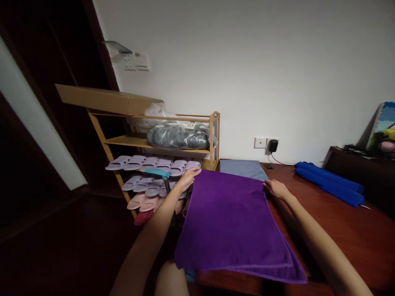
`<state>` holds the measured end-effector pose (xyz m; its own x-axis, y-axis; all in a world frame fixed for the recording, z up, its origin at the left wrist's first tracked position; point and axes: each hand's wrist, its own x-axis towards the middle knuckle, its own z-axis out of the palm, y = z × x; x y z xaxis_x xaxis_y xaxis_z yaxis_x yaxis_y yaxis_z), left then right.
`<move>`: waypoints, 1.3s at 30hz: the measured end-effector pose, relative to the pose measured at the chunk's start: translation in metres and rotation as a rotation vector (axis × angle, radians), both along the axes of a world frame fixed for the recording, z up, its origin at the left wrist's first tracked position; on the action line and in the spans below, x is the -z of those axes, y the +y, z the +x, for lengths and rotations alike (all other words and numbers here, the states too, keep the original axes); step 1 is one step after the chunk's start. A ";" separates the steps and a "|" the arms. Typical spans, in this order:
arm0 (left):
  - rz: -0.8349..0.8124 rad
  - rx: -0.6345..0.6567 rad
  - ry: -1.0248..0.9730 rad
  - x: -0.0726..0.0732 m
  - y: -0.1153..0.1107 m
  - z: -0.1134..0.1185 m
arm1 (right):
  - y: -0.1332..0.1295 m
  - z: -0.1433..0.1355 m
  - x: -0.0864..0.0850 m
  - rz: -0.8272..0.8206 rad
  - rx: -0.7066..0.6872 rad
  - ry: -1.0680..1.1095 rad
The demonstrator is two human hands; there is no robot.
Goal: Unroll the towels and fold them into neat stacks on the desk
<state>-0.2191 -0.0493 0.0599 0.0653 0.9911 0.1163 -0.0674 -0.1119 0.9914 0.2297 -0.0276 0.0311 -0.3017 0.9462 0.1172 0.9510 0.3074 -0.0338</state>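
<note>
In the head view, the purple cloth (pixel 231 222) spans the gap between the two hands and slopes from them toward the wearer, so its body lies on the near side of both grips. The left hand (pixel 188 179) pinches its far left corner and the right hand (pixel 274 189) pinches its far right corner; neither is nearer, since each is on the fabric. The far edge is drawn nearly straight from hand to hand, while the sides flare toward the near edge; foreshortening hides which way is longer. At the near right, two hemmed layers show slightly out of line, the under one jutting past the upper. Whether the underside touches the wooden table (pixel 333 226) cannot be told. Room is tight on the left, where a blue-topped handle (pixel 156 172) and the slippers (pixel 165 164) on the shoe rack (pixel 215 131) stand near the left hand. Just beyond the far edge lies a grey-blue cloth (pixel 243 167). The freest side is the right: bare tabletop runs from the right forearm to the folded blue cloth (pixel 328 183), with the wall behind closing off the far side.
</note>
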 end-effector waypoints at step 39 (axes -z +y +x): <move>0.114 0.086 -0.061 -0.040 -0.004 0.056 | -0.083 0.079 -0.051 0.075 -0.180 0.934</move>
